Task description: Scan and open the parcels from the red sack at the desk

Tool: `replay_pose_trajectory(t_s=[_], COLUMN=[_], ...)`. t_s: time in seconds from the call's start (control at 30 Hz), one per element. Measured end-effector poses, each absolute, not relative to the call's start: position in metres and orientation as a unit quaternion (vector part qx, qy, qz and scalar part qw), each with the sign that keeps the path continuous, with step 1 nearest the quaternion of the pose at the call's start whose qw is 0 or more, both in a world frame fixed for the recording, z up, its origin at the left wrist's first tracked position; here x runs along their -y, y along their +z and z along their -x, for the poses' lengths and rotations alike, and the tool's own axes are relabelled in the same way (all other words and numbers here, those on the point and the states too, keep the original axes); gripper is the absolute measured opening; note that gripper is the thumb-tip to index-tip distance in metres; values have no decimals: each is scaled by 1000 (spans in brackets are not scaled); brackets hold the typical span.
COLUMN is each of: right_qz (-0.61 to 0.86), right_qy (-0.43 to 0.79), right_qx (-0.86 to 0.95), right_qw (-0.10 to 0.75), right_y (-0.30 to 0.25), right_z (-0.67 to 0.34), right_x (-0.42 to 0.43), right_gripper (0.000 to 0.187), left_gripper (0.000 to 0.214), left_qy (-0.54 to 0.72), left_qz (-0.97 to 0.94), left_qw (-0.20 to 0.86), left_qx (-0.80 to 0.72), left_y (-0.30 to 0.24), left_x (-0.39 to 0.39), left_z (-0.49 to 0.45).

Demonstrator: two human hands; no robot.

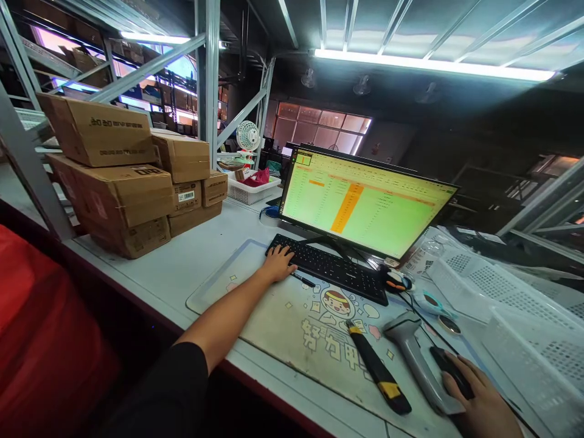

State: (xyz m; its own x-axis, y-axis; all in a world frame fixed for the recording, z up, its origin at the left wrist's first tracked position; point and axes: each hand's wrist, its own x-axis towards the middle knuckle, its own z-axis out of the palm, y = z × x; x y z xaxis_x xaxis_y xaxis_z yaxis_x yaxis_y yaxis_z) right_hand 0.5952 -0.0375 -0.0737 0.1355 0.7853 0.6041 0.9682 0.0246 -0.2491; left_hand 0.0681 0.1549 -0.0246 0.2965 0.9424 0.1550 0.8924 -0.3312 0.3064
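Observation:
My left hand rests on the left end of a black keyboard, its fingers spread over the keys. Beside its wrist lies a dark pen. At the lower right my right hand is wrapped over a black computer mouse. Just left of that hand is a grey handheld barcode scanner, its handle end close to the thumb. A black and yellow utility knife lies on the printed desk mat. Behind the keyboard, a monitor displays a spreadsheet with an orange column.
Cardboard boxes are stacked at the left of the desk. A white basket with red items sits behind, near a small fan. White perforated baskets and tape rolls are on the right. Red fabric shows at left.

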Motion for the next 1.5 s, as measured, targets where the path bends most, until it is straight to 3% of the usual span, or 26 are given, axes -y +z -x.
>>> replay_pose_trajectory(t_s=[0.2,0.7,1.5], right_qz=[707,735,752], right_qy=[-91,-153,-184], right_qx=[630,605,592], right_qw=[310,267,224], right_y=[-75,-78,-76], right_z=[-599,-585,-580], right_x=[39,49,52], right_gripper=[69,54,53], left_gripper=[64,61,61], left_qy=[153,140,132], left_qz=[-802,-804,-804], left_qw=[75,49,41], left_qx=[-573,-576,-578], left_y=[-26,-31,-30], left_x=[-156,-159,-158], left_z=[-68,-67,-65])
